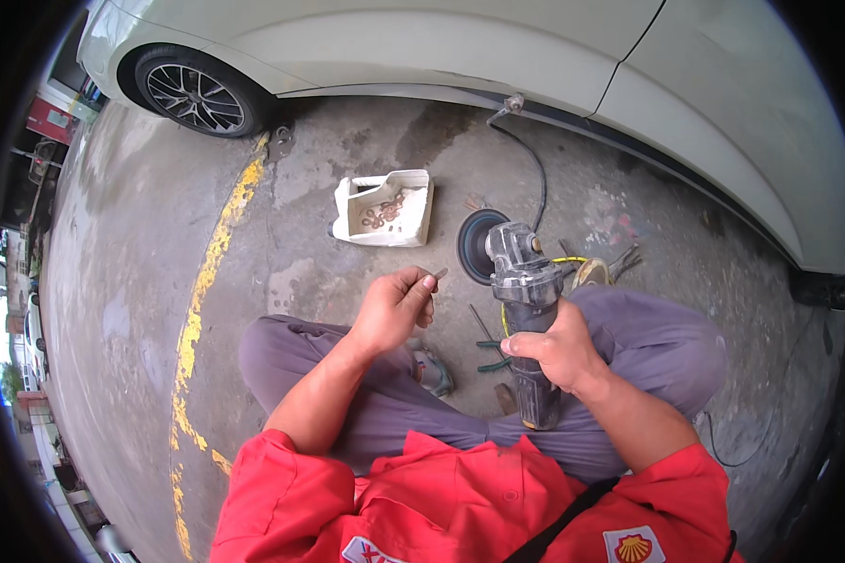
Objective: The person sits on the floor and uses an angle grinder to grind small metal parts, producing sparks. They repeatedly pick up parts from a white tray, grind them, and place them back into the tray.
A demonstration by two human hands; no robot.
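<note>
My right hand [556, 351] is wrapped around the dark body of an angle grinder [528, 281], which stands in front of my crossed legs with its head pointing away from me. A round dark disc [479, 246] on the grinder faces left. Just left of that disc, my left hand [394, 306] pinches a small flat metal piece [441, 273] between thumb and fingers. The piece is apart from the disc, and its exact kind is too small to tell. Beyond my left hand lies a cut-open white plastic jug [421, 208] with several copper-coloured rings [385, 212] inside.
Green-handled pliers [491, 367] and a thin rod [480, 322] lie between my legs. A light-coloured car [498, 47] with a black wheel [200, 91] stands beyond. A dark cable [541, 169] runs from its sill toward the grinder. A worn yellow line [202, 291] crosses the concrete at left.
</note>
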